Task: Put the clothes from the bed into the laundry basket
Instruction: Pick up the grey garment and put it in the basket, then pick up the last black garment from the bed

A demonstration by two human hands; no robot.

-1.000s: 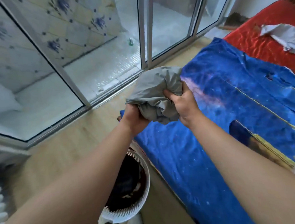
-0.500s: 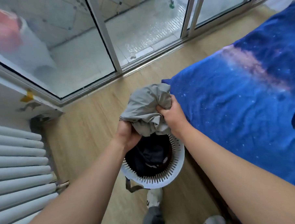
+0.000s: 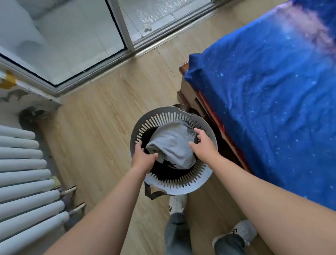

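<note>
Grey garment (image 3: 172,148): carried over from the bed (image 3: 273,95) a second ago, now lowered into the slatted laundry basket (image 3: 177,186), laid atop dark clothes (image 3: 165,175). Left hand (image 3: 144,157) and right hand (image 3: 203,145) are opened, fingers touching the cloth's edges. Deposit judged all but complete; this bed corner is seen bare.

Both hands (image 3: 172,152) flank grey garment (image 3: 171,144) inside laundry basket (image 3: 208,180).

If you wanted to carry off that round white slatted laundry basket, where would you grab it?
Grip the round white slatted laundry basket by its dark strap handle at the near rim, coming from above on the person's side: it hangs free, while the bed frame crowds the far side.
</note>
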